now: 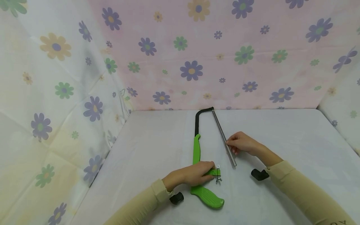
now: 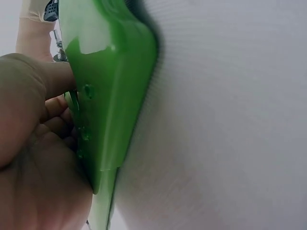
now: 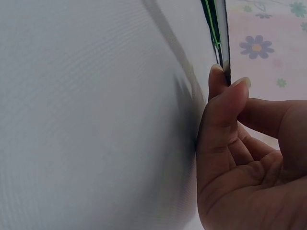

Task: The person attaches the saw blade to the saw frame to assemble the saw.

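Observation:
A hacksaw lies on the white table, with a green handle (image 1: 209,197) near me and a black frame (image 1: 197,123) bending right at its far end. From that far tip a thin grey blade (image 1: 219,125) slants toward me, its near end apart from the handle. My left hand (image 1: 194,173) grips the saw's green body (image 2: 110,96) just above the handle. Beside those fingers a wing nut (image 1: 218,179) and a small metal pin (image 1: 217,167) sit on the green blade holder. Between thumb and fingertips, my right hand (image 1: 242,143) pinches the blade near its lower part.
White cloth covers the table (image 1: 157,137). Flowered cloth hangs behind as a pink wall (image 1: 174,87) and at the left as a white one (image 1: 70,125). Black wrist camera mounts (image 1: 176,198) sit below both hands.

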{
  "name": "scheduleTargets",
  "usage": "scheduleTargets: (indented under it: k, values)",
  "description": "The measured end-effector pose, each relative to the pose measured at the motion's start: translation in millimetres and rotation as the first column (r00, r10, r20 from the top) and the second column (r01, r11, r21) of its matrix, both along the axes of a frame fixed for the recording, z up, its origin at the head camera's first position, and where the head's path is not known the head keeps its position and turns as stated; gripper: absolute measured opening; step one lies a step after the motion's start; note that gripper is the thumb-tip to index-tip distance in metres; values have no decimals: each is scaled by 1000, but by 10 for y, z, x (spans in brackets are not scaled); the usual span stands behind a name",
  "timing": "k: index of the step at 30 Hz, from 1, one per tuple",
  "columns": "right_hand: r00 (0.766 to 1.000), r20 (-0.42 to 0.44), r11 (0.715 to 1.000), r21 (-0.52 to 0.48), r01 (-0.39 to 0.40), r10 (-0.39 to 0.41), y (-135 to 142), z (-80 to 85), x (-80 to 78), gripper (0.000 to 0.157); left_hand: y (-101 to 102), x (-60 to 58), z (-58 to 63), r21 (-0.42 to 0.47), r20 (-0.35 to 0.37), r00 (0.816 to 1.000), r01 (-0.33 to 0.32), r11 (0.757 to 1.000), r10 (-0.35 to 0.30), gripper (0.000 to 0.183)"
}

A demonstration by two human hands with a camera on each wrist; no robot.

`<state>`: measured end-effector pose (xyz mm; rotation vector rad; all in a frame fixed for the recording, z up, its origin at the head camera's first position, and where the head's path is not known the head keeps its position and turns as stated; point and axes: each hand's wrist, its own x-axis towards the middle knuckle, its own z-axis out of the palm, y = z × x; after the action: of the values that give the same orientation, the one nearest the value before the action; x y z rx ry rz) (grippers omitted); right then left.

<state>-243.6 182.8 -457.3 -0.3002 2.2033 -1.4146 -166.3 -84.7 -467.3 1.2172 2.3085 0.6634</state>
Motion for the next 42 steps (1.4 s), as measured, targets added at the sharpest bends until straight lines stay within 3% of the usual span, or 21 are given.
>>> scheduleTargets:
  k: [14,21,42]
  values:
    - [998,55,1000,-25,-9,11,-68,-45,26,24,-54,6,-29,86,-42,999,-18,996,22,8]
    - [997,70,1000,-24,-8,9,-112,-41,21,23,-57,9,-6,82,-88,996,-16,997,23,10]
    - [992,125,997,-79,6,4,-156,-14,53,23,-56,4,-2,66,-54,998,-40,997,44,11]
